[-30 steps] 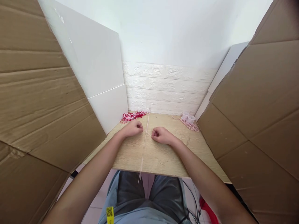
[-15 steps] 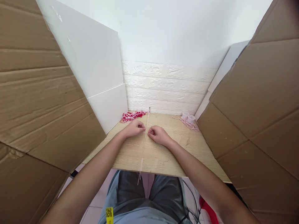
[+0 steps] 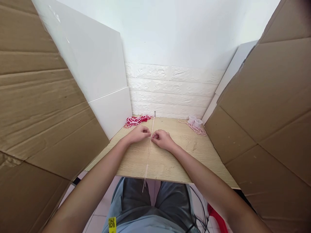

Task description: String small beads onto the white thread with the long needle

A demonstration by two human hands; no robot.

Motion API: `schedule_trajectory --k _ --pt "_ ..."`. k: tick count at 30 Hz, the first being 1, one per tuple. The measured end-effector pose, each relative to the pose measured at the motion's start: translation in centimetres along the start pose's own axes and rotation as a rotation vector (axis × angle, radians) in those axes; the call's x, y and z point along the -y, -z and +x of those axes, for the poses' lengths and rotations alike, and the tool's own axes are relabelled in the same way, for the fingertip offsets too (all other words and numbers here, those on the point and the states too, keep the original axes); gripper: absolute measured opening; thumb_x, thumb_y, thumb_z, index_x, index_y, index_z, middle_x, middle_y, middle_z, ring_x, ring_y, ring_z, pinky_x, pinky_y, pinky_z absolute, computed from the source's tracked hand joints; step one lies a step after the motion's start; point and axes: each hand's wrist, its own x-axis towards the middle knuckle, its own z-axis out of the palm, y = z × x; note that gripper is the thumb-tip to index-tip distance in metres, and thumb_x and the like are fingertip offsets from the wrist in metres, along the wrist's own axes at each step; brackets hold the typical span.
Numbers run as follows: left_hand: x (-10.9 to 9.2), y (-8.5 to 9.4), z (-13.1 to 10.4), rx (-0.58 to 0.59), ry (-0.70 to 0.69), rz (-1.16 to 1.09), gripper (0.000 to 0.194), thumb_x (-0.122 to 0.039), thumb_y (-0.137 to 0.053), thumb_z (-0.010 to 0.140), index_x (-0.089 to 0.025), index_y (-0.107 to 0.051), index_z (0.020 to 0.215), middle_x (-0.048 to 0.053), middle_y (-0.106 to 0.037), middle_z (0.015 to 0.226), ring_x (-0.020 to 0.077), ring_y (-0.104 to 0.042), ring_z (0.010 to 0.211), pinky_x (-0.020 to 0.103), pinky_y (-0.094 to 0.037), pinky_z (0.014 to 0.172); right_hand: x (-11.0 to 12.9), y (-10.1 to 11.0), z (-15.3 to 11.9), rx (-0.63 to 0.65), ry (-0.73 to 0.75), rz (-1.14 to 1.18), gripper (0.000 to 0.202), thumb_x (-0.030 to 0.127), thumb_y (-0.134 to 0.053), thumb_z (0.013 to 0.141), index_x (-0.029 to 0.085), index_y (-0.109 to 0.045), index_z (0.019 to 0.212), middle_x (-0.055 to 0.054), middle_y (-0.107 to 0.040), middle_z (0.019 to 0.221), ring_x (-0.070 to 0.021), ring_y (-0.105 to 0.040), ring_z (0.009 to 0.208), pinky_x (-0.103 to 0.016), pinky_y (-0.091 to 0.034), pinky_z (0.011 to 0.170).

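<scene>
A thin pale cord (image 3: 148, 155) runs from a small dark nail (image 3: 155, 112) at the back of the wooden table to past its front edge, where the loose ends hang. My left hand (image 3: 142, 133) is pinched closed just left of the cord. On the other side, my right hand (image 3: 161, 139) is also closed, its fingertips at the cord. Whatever lies between the fingertips of either hand is too small to make out.
Red and pink-white cords (image 3: 137, 121) lie bundled at the back left. Two small translucent cups (image 3: 195, 121) stand at the back right beside pink cord (image 3: 198, 130). Cardboard walls (image 3: 43, 90) flank the wooden table (image 3: 175, 165); white brick-patterned wall behind.
My right hand has moved slightly left, closer to the cord and to my left hand. My left hand has hardly moved. The view has shifted a little.
</scene>
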Motion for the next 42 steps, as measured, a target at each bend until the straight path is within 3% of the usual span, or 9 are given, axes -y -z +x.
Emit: schedule_trajectory --k 10,18,42 --pt "0.4 0.3 -0.1 -0.014 0.046 0.001 0.014 -0.025 -0.052 0.068 -0.016 -0.06 0.062 -0.003 -0.053 0.058 0.0127 -0.045 0.059 0.026 -0.03 0.054 -0.5 0.3 -0.2 0.05 0.003 0.119 0.008 0.02 -0.059 0.079 0.018 -0.066 0.08 0.0 -0.065 0.076 -0.0123 -0.054 0.069 -0.024 -0.035 0.063" --pt "-0.7 0.6 -0.6 -0.06 0.058 -0.011 0.014 -0.025 -0.05 0.065 -0.018 -0.047 0.053 -0.004 -0.042 0.052 0.0105 -0.037 0.053 0.025 -0.024 0.051 -0.8 0.3 -0.2 0.048 -0.045 0.129 0.008 0.015 -0.054 0.073 0.018 -0.062 0.073 0.001 -0.064 0.071 -0.0117 -0.054 0.064 -0.022 -0.034 0.059" --pt "1.2 1.0 0.1 -0.185 0.085 0.075 0.018 -0.028 -0.053 0.066 -0.017 -0.051 0.052 -0.004 -0.042 0.051 0.0113 -0.038 0.053 0.026 -0.022 0.05 -1.3 0.6 0.1 0.01 -0.14 0.089 0.006 0.016 -0.054 0.072 0.019 -0.059 0.07 0.0 -0.066 0.071 -0.0128 -0.054 0.064 -0.023 -0.034 0.059"
